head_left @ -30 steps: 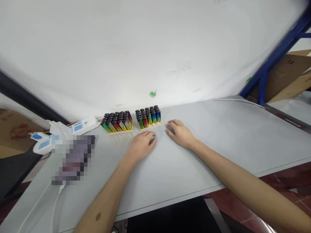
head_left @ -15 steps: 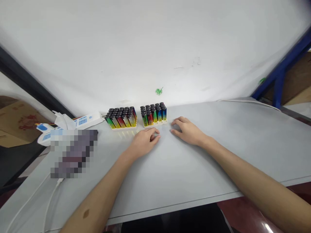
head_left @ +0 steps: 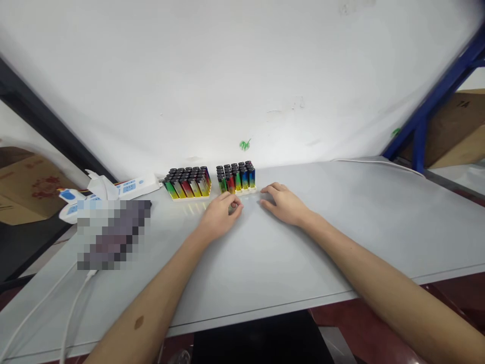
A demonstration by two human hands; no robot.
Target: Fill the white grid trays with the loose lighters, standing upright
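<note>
My left hand [head_left: 220, 215] rests on the grey table, just in front of the right-hand group of lighters [head_left: 237, 179]. Its fingers are curled in, thumb and forefinger tips meeting, and nothing shows between them. My right hand [head_left: 282, 202] lies on the table to the right of that group, fingers spread and holding nothing. Those lighters stand upright in rows in a pale tray [head_left: 248, 191], coloured bodies below black tops. A second, fuller group of lighters [head_left: 187, 183] stands to its left in another white tray [head_left: 193, 198].
On the left lie a white power strip [head_left: 131, 187] with plugs, a blurred-out dark object [head_left: 117, 235] and a white cable [head_left: 74, 308]. A white wall [head_left: 212, 91] rises behind the table [head_left: 273, 273]. Blue frame [head_left: 419, 136] and cardboard boxes [head_left: 450, 131] stand at the right.
The view has shifted slightly. My left thumb and forefinger have come together, and that hand now overlaps the front of the right-hand tray. My right hand keeps about the same pose.
</note>
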